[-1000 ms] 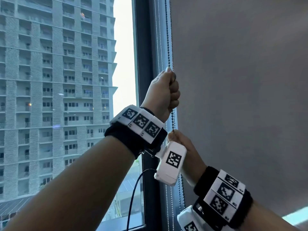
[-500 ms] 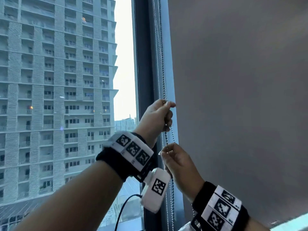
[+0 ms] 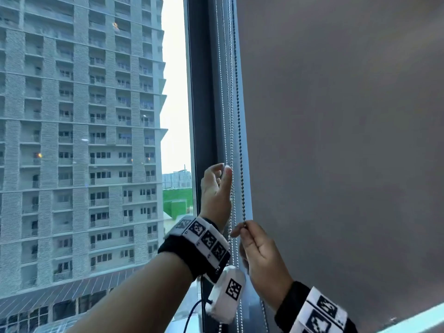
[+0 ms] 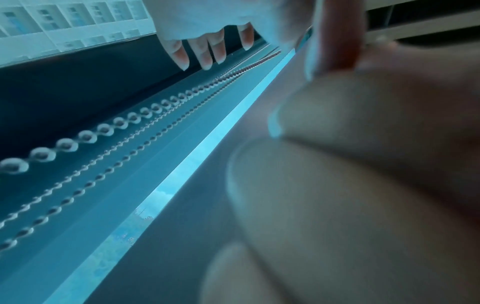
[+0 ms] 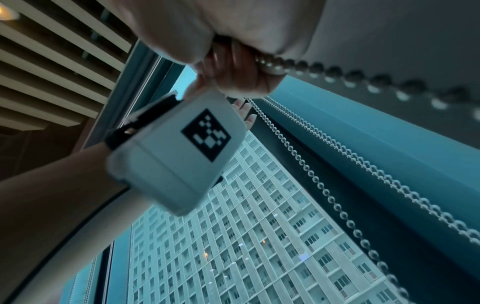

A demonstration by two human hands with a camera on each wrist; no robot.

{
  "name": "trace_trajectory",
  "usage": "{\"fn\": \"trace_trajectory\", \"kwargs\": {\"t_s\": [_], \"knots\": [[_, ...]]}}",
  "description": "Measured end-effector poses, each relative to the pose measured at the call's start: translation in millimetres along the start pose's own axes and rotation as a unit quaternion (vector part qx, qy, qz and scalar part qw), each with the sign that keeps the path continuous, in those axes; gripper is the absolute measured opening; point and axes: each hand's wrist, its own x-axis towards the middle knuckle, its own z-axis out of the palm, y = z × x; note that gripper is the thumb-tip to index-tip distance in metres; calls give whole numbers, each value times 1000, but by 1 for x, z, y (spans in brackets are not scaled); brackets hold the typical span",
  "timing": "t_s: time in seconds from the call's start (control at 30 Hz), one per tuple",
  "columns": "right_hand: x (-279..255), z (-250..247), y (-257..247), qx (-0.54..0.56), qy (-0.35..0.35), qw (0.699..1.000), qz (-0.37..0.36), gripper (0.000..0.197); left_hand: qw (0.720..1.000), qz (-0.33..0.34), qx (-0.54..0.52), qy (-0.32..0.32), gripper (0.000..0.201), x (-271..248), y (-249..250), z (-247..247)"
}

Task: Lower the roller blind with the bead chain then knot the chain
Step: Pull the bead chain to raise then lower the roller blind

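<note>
A grey roller blind (image 3: 336, 140) covers the right side of the window, with a bright strip under its bottom edge at lower right. A dark bead chain (image 3: 237, 116) hangs along its left edge. My right hand (image 3: 241, 230) pinches this chain between thumb and forefinger; in the right wrist view the beads (image 5: 337, 72) run out of the right hand (image 5: 249, 76). My left hand (image 3: 222, 170) is higher up, fingers loose, thumb beside a pale chain (image 3: 225, 104), gripping nothing. In the left wrist view its fingers (image 4: 205, 55) hang straight above the chains (image 4: 103, 129).
A dark window frame (image 3: 199, 92) stands left of the chains, with glass and a high-rise building (image 3: 72, 140) beyond. Several pale bead chains hang side by side between frame and blind. A white wrist camera box (image 3: 227, 294) with a cable hangs under my left wrist.
My left hand gripped the chain a second ago, then let go and opened. Both hands sit lower in view now. My right hand has kept its pinch on the dark chain.
</note>
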Motion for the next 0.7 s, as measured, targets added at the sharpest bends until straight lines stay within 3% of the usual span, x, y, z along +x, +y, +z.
{"fn": "trace_trajectory", "kwargs": {"t_s": [0.17, 0.3, 0.5, 0.7], "knots": [[-2, -11, 4, -12, 20, 1000, -5, 24, 993, -100, -24, -53, 51, 11, -4, 14], [0, -19, 10, -19, 31, 999, -4, 25, 998, -52, 10, -30, 22, 8, -3, 18], [4, -22, 25, 13, 52, 998, 19, 19, 999, -30, -13, -32, 24, -17, 11, 19], [13, -20, 27, 9, 19, 999, 39, 23, 989, -49, -42, -134, 32, -41, 23, 23]]}}
